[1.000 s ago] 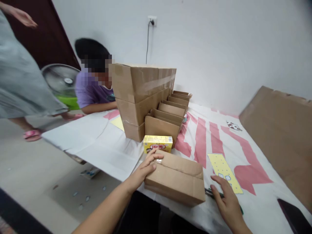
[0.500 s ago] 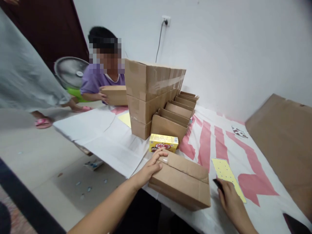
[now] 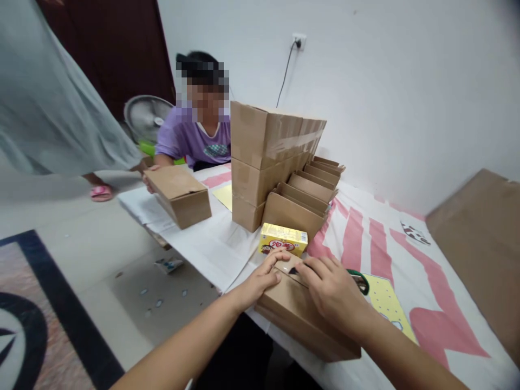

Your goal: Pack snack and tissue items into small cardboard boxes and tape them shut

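Observation:
A closed cardboard box (image 3: 296, 314) lies at the table's near edge. My left hand (image 3: 262, 279) rests on its far left corner, fingers spread over the top. My right hand (image 3: 333, 281) is closed round a dark pointed tool (image 3: 293, 270), whose tip meets the taped top seam near my left fingers. A green loop (image 3: 361, 281), perhaps a scissor handle, shows behind my right hand; whether it belongs to the tool I cannot tell. Just beyond the box stands a yellow printed carton (image 3: 283, 238).
Stacked cardboard boxes (image 3: 247, 162) and a row of open ones (image 3: 296, 208) stand mid-table. Across the table (image 3: 195, 249), a person in purple (image 3: 187, 135) holds another box (image 3: 179, 195). A large cardboard sheet (image 3: 479, 244) leans at the right. A fan (image 3: 148, 119) is behind.
My right hand has moved left from the cloth onto the box top, bringing the dark tool to the seam. The other person's box has come down nearer the table's left edge. The view has shifted.

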`<state>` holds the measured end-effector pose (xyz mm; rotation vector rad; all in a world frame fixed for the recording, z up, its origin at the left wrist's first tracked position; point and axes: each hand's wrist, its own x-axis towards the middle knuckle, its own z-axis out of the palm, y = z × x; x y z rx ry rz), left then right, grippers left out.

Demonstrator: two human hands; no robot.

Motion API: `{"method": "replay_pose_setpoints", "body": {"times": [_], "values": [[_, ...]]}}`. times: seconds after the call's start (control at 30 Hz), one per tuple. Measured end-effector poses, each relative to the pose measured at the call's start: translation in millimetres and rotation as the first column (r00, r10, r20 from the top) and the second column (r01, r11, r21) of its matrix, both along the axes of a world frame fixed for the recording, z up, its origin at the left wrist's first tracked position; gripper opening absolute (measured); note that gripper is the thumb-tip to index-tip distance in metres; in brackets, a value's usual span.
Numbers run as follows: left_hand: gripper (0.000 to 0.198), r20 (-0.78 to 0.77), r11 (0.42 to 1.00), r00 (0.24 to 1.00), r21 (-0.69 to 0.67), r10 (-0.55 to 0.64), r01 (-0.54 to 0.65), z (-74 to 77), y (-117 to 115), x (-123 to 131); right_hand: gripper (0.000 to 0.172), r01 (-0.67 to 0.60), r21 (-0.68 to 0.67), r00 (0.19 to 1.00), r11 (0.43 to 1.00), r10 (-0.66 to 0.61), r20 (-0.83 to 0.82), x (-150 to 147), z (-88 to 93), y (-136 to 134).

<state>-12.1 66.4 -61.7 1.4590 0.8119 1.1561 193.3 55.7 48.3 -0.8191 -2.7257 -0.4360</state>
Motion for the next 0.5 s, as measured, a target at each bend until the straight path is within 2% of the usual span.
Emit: {"method": "replay_pose_setpoints", "body": {"times": [0.1,0.23,0.5], "values": [[0.048,0.033,0.999,0.999,0.043,-0.017,0.015,-1.6,1.2,-0.1,0.034,-0.014,0.041,0.996,0.999,0.01,0.088,-22.3,-1.0,7.4],[0.049,0.045,0.998,0.999,0.054,-0.025,0.022,-3.2,1.4,-0.1,0.029,-0.03,0.074,0.988,0.997,0.018,0.154,-33.2,1.8,9.4],[0.048,-0.029,0.999,0.999,-0.046,-0.019,0.018,11.3,-7.6,-1.9,0.01,-0.042,0.027,0.924,0.999,0.029,0.38,-11.1,11.0,-4.3]]}}
